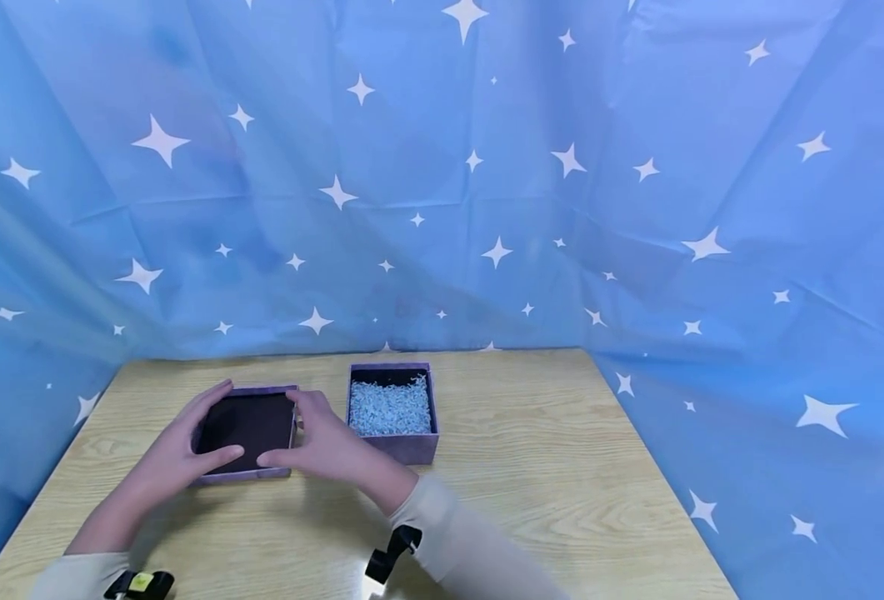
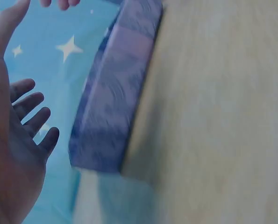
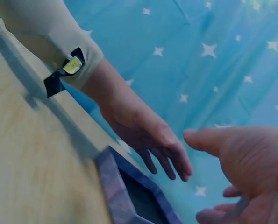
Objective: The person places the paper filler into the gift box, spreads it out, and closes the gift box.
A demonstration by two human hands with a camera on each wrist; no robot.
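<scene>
A shallow purple box lid [image 1: 262,473], black inside, lies hollow side up on the left part of the table. My left hand [image 1: 187,442] hovers over its left side, thumb and fingers spread. Over the lid's right side is my right hand [image 1: 329,442], its thumb pointing toward the left thumb. In the right wrist view, the left hand [image 3: 143,128] and right hand [image 3: 255,163] are both above the lid [image 3: 115,186], holding nothing. The left wrist view shows the lid's patterned side wall [image 2: 110,88] beside the left palm.
A deeper purple box [image 1: 404,450] stands right of the lid, close to my right hand, with light blue shredded paper [image 1: 389,408] inside. Both rest on a pale wooden table [image 1: 546,467]. A blue cloth with white stars [image 1: 442,167] hangs behind and at the sides.
</scene>
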